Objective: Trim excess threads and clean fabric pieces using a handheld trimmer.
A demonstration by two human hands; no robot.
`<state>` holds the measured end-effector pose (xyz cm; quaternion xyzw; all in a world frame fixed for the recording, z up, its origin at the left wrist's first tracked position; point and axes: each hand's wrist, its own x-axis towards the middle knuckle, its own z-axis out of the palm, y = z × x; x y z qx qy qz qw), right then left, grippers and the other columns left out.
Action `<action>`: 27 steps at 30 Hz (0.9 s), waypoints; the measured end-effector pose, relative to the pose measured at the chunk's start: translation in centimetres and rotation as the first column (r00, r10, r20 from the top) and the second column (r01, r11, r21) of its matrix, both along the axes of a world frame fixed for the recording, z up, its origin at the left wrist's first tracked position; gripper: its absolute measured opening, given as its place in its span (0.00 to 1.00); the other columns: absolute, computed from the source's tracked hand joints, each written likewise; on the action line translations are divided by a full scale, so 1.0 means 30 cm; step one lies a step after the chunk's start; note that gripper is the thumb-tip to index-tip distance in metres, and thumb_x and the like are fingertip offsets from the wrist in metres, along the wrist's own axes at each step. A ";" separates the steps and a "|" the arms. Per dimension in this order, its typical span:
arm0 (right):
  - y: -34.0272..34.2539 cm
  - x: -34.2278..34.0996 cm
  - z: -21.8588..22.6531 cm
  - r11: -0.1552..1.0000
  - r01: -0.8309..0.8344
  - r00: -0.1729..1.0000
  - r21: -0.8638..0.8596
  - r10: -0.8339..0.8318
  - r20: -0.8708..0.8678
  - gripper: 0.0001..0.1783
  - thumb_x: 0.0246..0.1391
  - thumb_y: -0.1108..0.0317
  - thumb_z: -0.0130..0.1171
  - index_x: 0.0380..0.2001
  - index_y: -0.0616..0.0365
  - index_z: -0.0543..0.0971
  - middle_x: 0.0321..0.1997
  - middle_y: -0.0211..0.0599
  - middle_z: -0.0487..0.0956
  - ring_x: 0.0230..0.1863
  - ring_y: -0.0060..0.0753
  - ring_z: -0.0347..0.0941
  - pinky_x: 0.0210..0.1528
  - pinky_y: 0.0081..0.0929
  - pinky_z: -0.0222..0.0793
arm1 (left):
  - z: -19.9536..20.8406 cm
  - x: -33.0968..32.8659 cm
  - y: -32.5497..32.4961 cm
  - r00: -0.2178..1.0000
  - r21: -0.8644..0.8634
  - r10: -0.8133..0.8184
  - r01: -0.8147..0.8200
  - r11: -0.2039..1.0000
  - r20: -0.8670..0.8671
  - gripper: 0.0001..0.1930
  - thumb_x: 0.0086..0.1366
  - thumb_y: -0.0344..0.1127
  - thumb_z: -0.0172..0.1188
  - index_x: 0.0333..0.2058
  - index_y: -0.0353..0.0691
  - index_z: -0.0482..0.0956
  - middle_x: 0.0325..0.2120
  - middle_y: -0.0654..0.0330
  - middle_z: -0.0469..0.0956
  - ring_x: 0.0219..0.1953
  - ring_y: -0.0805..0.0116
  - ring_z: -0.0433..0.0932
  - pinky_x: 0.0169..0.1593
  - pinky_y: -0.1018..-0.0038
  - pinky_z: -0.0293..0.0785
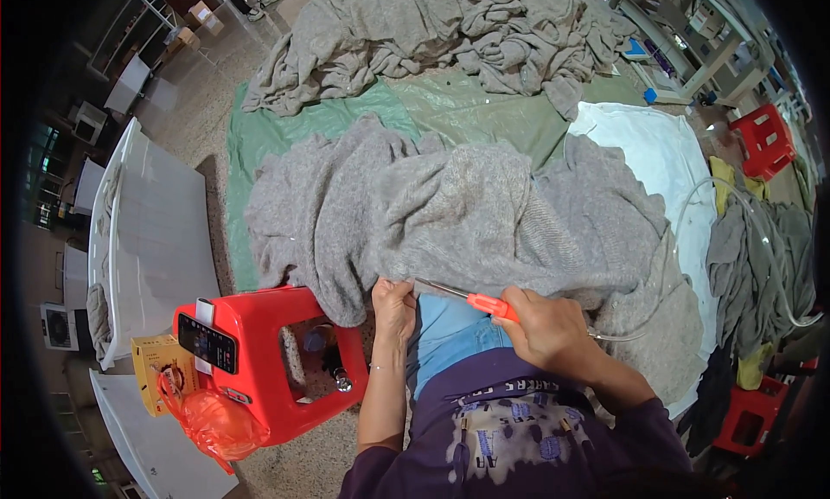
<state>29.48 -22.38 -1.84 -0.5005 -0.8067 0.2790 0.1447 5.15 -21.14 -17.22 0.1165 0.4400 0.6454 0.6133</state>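
Observation:
A grey knitted garment (458, 196) lies bunched over my lap and spreads left and right. At its near edge, my left hand (394, 304) is closed, pinching the knit between thumb and fingers. My right hand (549, 326) is wrapped round the red handle of a tool (493, 306) with a thin metal shaft. The shaft points left, and its tip is close to the pinched edge, right beside my left fingers. A clear tube (616, 335) comes out behind my right hand; whether it joins the tool is hidden by the hand.
A red plastic stool (259, 326) stands at my left, with a phone (207, 342), an orange plastic bag (220, 425) and a yellow box (160, 374) by it. A large grey knit pile (450, 32) lies on green sheeting (337, 114) ahead. White cloth (644, 144) is at right.

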 end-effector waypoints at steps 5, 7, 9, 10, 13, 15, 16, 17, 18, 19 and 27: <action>0.010 -0.003 -0.012 1.000 -0.004 0.999 0.016 0.005 -0.039 0.13 0.55 0.60 0.59 0.31 0.56 0.69 0.24 0.42 0.74 0.22 0.50 0.72 0.21 0.42 0.63 | 0.054 0.010 -0.003 0.997 -0.059 0.028 -0.032 0.998 -0.070 0.11 0.52 0.15 0.51 0.34 0.35 0.71 0.29 0.63 0.75 0.26 0.74 0.75 0.32 0.78 0.72; 0.007 -0.003 -0.004 1.000 -0.003 0.998 0.024 0.005 -0.063 0.12 0.54 0.60 0.59 0.32 0.55 0.70 0.24 0.41 0.74 0.21 0.49 0.72 0.21 0.41 0.63 | 0.023 -0.023 -0.015 0.997 -0.044 -0.033 0.031 0.999 -0.063 0.12 0.52 0.16 0.52 0.36 0.38 0.71 0.30 0.63 0.75 0.29 0.73 0.75 0.34 0.76 0.72; 0.007 -0.003 -0.009 0.999 -0.001 0.996 0.032 0.004 -0.088 0.12 0.54 0.61 0.60 0.32 0.55 0.70 0.23 0.40 0.75 0.21 0.49 0.72 0.21 0.40 0.62 | -0.012 -0.043 -0.030 1.000 -0.013 0.002 -0.002 1.000 0.019 0.12 0.53 0.17 0.53 0.36 0.39 0.71 0.30 0.64 0.75 0.31 0.74 0.75 0.34 0.76 0.71; 0.008 -0.001 -0.019 0.998 0.031 0.995 0.047 -0.027 -0.091 0.11 0.54 0.61 0.60 0.33 0.55 0.71 0.23 0.39 0.75 0.21 0.48 0.72 0.20 0.39 0.63 | -0.003 -0.042 -0.029 0.994 0.017 0.029 -0.031 0.999 0.104 0.12 0.54 0.18 0.55 0.36 0.41 0.71 0.29 0.65 0.75 0.32 0.74 0.75 0.34 0.75 0.71; 0.007 0.000 -0.025 0.996 0.066 0.994 0.061 -0.060 -0.094 0.11 0.54 0.62 0.60 0.34 0.55 0.71 0.24 0.38 0.76 0.21 0.47 0.73 0.20 0.37 0.63 | 0.045 0.010 -0.036 0.994 -0.006 0.025 -0.025 1.000 0.103 0.13 0.59 0.20 0.55 0.43 0.41 0.70 0.33 0.63 0.77 0.34 0.73 0.76 0.38 0.76 0.73; 0.006 -0.002 -0.028 0.996 0.068 0.994 0.060 -0.063 -0.093 0.12 0.54 0.62 0.60 0.35 0.54 0.72 0.24 0.38 0.76 0.21 0.47 0.73 0.20 0.37 0.63 | 0.059 0.042 -0.035 1.000 -0.047 0.006 -0.006 0.999 -0.016 0.11 0.62 0.24 0.56 0.43 0.43 0.70 0.30 0.67 0.77 0.34 0.77 0.76 0.38 0.77 0.74; 0.008 -0.007 -0.027 0.995 0.059 0.994 0.085 -0.051 -0.095 0.12 0.54 0.61 0.60 0.34 0.55 0.71 0.24 0.38 0.76 0.21 0.47 0.73 0.20 0.37 0.63 | 0.050 0.043 -0.037 0.999 -0.065 0.022 -0.025 0.998 -0.050 0.09 0.62 0.24 0.57 0.38 0.45 0.69 0.29 0.69 0.76 0.32 0.79 0.76 0.37 0.79 0.75; 0.008 -0.009 -0.027 0.993 0.050 0.995 0.111 -0.039 -0.097 0.12 0.54 0.61 0.60 0.34 0.55 0.71 0.23 0.39 0.75 0.20 0.47 0.73 0.20 0.38 0.63 | 0.039 0.045 -0.038 0.996 -0.083 0.036 -0.043 0.996 -0.084 0.09 0.62 0.25 0.58 0.33 0.47 0.67 0.28 0.70 0.76 0.31 0.81 0.77 0.35 0.80 0.77; 0.007 -0.010 -0.030 0.992 0.050 0.995 0.112 -0.039 -0.096 0.12 0.54 0.61 0.60 0.34 0.55 0.71 0.23 0.39 0.75 0.20 0.47 0.73 0.20 0.38 0.63 | 0.021 0.048 -0.037 0.993 -0.072 0.074 -0.081 0.994 -0.094 0.08 0.63 0.26 0.58 0.33 0.46 0.68 0.29 0.70 0.77 0.28 0.81 0.77 0.31 0.83 0.76; 0.005 -0.010 -0.037 0.996 0.021 0.998 0.085 -0.016 -0.059 0.12 0.53 0.61 0.60 0.33 0.54 0.70 0.23 0.39 0.75 0.21 0.48 0.73 0.20 0.39 0.64 | 0.018 0.050 -0.034 0.993 -0.071 0.073 -0.080 0.994 -0.093 0.08 0.63 0.26 0.58 0.33 0.46 0.68 0.29 0.70 0.77 0.28 0.81 0.77 0.31 0.83 0.76; 0.006 -0.002 -0.027 0.998 0.031 0.999 0.060 -0.030 -0.027 0.12 0.54 0.61 0.60 0.31 0.54 0.70 0.21 0.39 0.74 0.20 0.48 0.73 0.20 0.39 0.62 | -0.021 0.039 -0.033 0.982 0.024 0.084 -0.081 0.996 -0.170 0.05 0.65 0.25 0.54 0.36 0.44 0.73 0.31 0.68 0.77 0.31 0.79 0.78 0.34 0.80 0.77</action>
